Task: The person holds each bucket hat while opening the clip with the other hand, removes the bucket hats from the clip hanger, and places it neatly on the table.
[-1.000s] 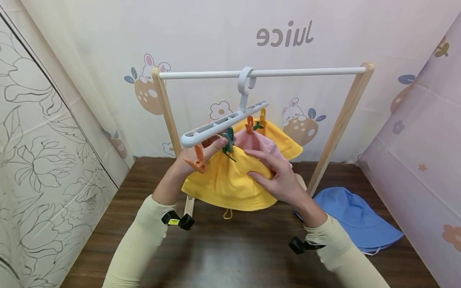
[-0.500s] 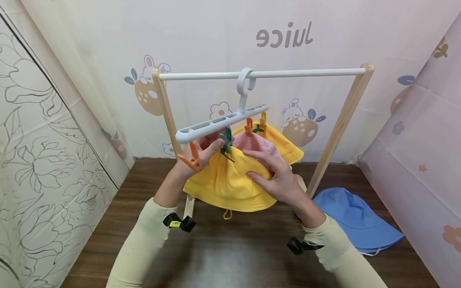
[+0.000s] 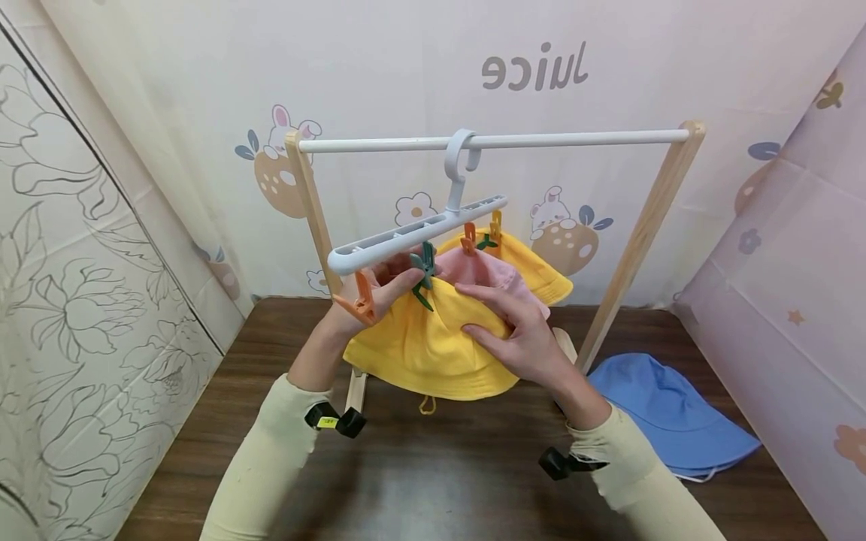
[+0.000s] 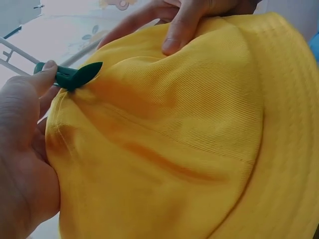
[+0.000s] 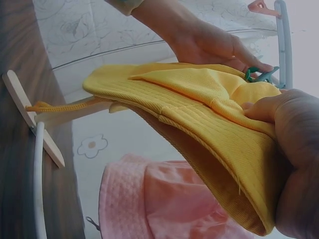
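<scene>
A yellow bucket hat [image 3: 440, 357] hangs by the green leaf trim [image 4: 87, 75] at its crown, where a green clothespin [image 3: 425, 263] meets it under the grey hanger [image 3: 399, 239]. My left hand [image 3: 341, 315] pinches that clothespin between thumb and fingers. On the right of the same hat, my right hand [image 3: 528, 338] grips the crown cloth, thumb in front. Behind it a pink hat [image 5: 164, 199] hangs from an orange clothespin [image 3: 468, 239], and farther back another yellow hat [image 3: 537, 270] from a yellow clothespin [image 3: 496, 224].
The hanger hooks over the white rod [image 3: 575, 140] of a wooden-legged rack [image 3: 639, 248]. A loose orange clothespin [image 3: 363, 300] dangles at the hanger's near end, by my left wrist. A blue hat [image 3: 666, 409] lies on the dark wooden table [image 3: 419, 481] at the right.
The hanger's near end has swung slightly left, taking the clothespins with it. My left hand has shifted a little along with the green clothespin; the right hand stays on the hat.
</scene>
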Motion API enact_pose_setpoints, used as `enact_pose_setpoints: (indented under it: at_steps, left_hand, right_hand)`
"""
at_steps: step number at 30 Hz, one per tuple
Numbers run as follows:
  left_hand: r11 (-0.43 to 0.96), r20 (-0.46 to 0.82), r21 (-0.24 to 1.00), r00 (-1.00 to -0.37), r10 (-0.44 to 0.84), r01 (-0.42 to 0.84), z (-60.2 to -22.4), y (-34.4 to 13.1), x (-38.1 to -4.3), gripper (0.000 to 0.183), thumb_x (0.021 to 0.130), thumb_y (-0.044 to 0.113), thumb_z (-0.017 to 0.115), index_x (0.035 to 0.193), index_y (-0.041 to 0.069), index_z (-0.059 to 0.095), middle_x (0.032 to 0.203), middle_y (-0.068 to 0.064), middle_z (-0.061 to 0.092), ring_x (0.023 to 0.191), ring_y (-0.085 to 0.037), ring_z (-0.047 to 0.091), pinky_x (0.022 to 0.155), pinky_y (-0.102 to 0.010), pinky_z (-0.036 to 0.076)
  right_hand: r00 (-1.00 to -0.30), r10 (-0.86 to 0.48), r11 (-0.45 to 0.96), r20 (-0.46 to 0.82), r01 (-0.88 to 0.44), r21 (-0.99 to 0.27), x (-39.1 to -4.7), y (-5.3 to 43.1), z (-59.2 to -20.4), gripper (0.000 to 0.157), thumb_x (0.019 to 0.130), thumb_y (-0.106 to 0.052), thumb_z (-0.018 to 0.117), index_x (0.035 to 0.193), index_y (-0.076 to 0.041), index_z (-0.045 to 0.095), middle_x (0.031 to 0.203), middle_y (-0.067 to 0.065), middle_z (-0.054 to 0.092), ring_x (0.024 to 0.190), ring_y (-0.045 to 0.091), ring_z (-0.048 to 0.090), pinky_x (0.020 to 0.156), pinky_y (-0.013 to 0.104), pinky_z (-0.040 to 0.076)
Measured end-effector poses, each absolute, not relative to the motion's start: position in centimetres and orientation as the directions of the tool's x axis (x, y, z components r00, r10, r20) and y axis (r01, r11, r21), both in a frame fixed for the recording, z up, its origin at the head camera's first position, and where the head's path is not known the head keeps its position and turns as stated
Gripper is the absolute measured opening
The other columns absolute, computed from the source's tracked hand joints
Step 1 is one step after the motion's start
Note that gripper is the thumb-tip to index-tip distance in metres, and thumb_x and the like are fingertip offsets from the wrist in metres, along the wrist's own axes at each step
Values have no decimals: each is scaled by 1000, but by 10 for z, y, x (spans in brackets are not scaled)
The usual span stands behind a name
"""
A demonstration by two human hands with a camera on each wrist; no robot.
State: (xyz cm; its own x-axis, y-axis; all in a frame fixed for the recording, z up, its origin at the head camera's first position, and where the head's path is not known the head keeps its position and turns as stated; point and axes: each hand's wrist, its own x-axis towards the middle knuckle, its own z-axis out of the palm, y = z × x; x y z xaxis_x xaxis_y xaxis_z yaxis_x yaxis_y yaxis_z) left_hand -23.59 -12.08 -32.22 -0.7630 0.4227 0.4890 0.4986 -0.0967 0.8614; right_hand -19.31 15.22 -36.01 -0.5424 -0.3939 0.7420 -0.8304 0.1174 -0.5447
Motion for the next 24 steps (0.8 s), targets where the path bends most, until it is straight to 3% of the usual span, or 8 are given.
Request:
enact_pose_setpoints:
  at_steps: [2, 5, 10, 15, 21, 24]
  left_hand:
    - [-140, 500, 859, -747, 438, 493, -322, -120, -236, 99, 92, 67, 84, 144, -13, 58, 122, -12, 81, 108, -9, 80, 99, -25, 66]
    - [-152, 506, 857, -744, 437, 493, -323, -118, -236, 108, 88, 72, 83, 145, -15, 56, 121, -4, 81, 108, -6, 78, 98, -22, 65]
    - [-149, 512, 852, -743, 431, 502, -324, -117, -237, 106, 87, 74, 84, 138, -16, 57, 110, 14, 82, 102, -5, 78, 94, -20, 64]
    - [-146, 529, 841, -736, 423, 521, -324, -117, -237, 101, 90, 72, 83, 134, -15, 58, 107, 15, 81, 98, -5, 77, 92, -20, 64]
    - [-123, 526, 841, -745, 410, 526, -323, -117, -236, 93, 92, 68, 84, 132, -12, 60, 106, 15, 79, 96, -7, 74, 90, -20, 63]
    - [-101, 517, 846, -760, 395, 523, -323, -118, -235, 94, 91, 70, 85, 132, -11, 62, 105, 14, 78, 94, -7, 73, 88, -19, 62]
  right_hand:
    - [-542, -397, 109, 741, -829, -548, -193, 152, -360, 62, 84, 23, 83, 142, 8, 69, 163, -12, 63, 145, 1, 59, 115, 14, 53]
    - [-547, -398, 110, 736, -825, -554, -192, 152, -361, 62, 84, 23, 82, 143, 8, 69, 171, -9, 56, 151, 3, 56, 116, 14, 53]
    - [-568, -388, 141, 726, -815, -562, -190, 151, -361, 61, 84, 22, 84, 142, 5, 71, 163, -5, 63, 142, 1, 59, 112, 12, 53]
    - [-567, -381, 136, 730, -815, -563, -191, 150, -363, 61, 85, 21, 84, 142, 4, 71, 159, -9, 67, 140, 2, 60, 112, 12, 53]
    - [-554, -394, 95, 733, -818, -567, -192, 150, -364, 61, 86, 20, 83, 143, 8, 68, 172, -17, 53, 154, 5, 52, 120, 15, 51]
    - [-548, -395, 87, 737, -821, -564, -194, 149, -364, 60, 86, 20, 83, 143, 8, 69, 163, -20, 60, 149, 3, 56, 118, 15, 52]
